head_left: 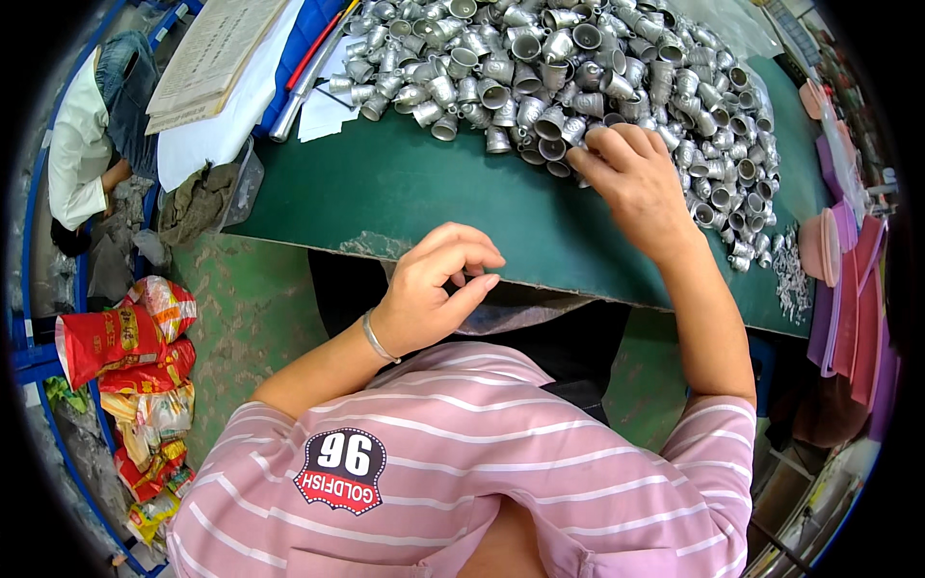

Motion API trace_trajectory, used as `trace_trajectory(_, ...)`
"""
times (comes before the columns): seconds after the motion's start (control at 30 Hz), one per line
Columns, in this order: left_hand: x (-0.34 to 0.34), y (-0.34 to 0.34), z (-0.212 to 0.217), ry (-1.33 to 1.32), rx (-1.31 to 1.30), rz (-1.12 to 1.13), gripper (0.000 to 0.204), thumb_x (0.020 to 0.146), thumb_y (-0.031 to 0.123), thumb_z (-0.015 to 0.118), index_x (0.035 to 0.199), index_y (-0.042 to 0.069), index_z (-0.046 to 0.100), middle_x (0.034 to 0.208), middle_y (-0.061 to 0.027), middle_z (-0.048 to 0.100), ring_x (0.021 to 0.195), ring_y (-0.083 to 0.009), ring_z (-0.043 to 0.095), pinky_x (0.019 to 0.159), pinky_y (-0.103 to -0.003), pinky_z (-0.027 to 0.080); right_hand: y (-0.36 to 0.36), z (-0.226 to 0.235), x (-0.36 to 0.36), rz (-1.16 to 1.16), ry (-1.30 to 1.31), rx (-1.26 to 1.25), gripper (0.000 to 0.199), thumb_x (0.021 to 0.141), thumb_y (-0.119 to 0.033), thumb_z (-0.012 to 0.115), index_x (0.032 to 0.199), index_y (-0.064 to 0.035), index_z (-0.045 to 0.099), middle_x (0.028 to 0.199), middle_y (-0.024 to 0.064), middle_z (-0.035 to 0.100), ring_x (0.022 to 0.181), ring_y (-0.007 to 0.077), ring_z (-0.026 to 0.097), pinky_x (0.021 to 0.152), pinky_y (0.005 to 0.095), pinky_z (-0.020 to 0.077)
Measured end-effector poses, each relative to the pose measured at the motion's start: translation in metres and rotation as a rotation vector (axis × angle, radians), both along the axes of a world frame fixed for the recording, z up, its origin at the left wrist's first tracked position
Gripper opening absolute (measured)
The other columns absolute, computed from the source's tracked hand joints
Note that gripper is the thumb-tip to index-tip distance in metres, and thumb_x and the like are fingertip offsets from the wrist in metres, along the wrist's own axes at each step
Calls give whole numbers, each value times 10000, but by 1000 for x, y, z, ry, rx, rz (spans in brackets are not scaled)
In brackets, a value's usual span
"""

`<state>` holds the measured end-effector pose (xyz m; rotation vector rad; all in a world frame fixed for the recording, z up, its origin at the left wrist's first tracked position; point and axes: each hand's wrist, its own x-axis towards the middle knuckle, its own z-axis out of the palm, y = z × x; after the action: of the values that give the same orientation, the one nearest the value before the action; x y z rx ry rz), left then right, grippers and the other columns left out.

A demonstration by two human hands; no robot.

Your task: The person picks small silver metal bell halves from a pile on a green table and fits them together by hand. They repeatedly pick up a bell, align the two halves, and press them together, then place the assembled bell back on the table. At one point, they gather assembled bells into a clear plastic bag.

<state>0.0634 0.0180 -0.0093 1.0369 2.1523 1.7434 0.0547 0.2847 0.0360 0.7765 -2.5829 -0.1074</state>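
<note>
My right hand reaches over the near edge of a heap of small silver metal cups. Its fingers are bent and closed around one of the bell-shaped metal cups, which its fingertips partly hide. Just past the table's near edge, in front of my chest, my left hand hangs with fingers loosely curled. A gap shows between its thumb and forefinger, and nothing is visible in it. A silver bangle circles that wrist. The dark green tabletop lies under the heap.
Papers, a red pen and a metal rod lie at the far left, near a clear bin with a cloth. Small silver bits are scattered at right. Pink and purple bins stand beyond. A person bends at far left above red packages.
</note>
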Motion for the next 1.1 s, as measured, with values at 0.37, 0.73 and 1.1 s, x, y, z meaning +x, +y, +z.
trace_trajectory(0.37,-6,5,-2,-311,58,73,450,797,-96,626,1221,-31,493,1150,-114,508,959,-161,596,793,-256,523,-56,-46,32,53,-412,-895,364,765,34,659,1098,-14,518,989,127,616,869,290,610,729,352,485)
trace_trajectory(0.73,-9,2,-12,-518,353,-33,306,854,-23,635,1145,-57,549,1095,-84,530,942,-142,605,820,-258,534,-79,-58,54,0,-604,-1513,329,835,-63,678,1120,16,535,956,86,637,809,137,600,671,254,479)
trace_trajectory(1.1,-9,-5,-15,-702,406,-36,284,885,33,626,1144,-47,540,1055,-101,599,954,-152,605,810,-273,525,-82,-42,54,-23,-533,-1239,241,797,-31,687,1021,15,613,895,90,628,723,148,589,612,253,486)
